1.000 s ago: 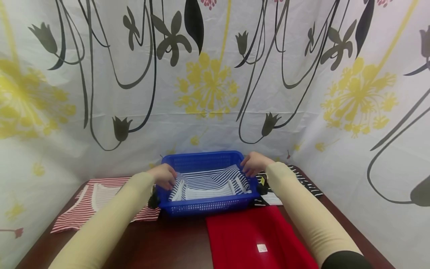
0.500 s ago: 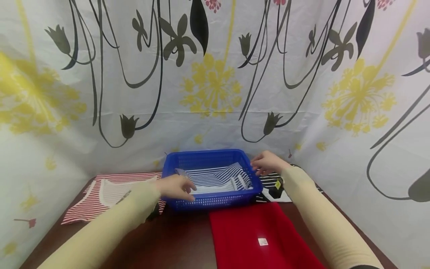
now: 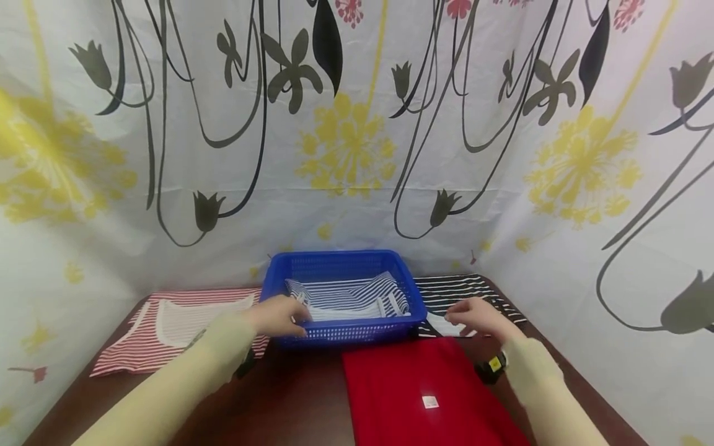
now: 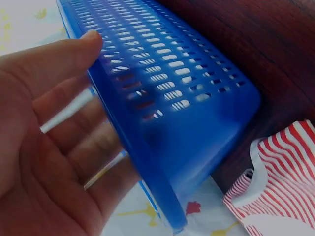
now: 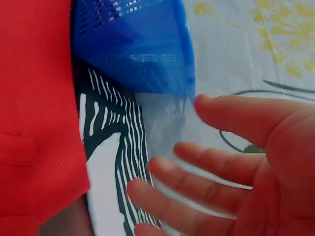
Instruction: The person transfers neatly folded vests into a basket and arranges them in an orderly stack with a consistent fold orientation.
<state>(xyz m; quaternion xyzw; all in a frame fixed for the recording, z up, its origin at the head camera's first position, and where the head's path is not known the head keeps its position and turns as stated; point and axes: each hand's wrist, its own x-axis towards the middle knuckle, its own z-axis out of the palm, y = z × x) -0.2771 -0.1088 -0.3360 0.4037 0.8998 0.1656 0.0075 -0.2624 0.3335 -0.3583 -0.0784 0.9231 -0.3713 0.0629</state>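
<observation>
We're seeing a blue plastic basket (image 3: 348, 334) sitting at the back of the table (image 3: 290, 396): slotted walls, rounded corners, smooth rim. A thin dark-blue-and-white striped garment (image 3: 346, 298) is lying inside, white bands showing. At the front-left corner, the left hand (image 3: 277, 317) is straddling the rim, thumb on the outer side, fingers passing behind it, loosely spread; we can't tell how firmly it's touching. The right hand (image 3: 481, 316) is hovering to the right of the basket, fingers spread apart, above a black-and-white striped garment (image 3: 454, 290) with a plain white panel. We're also noting a red-and-white striped garment (image 3: 142, 337) lying flat on the left, and a red cloth (image 3: 401, 384), finely woven, spreading over the front right and carrying a square white label (image 3: 430, 402). Behind everything, a creased white floral sheet (image 3: 351, 217) is hanging.
</observation>
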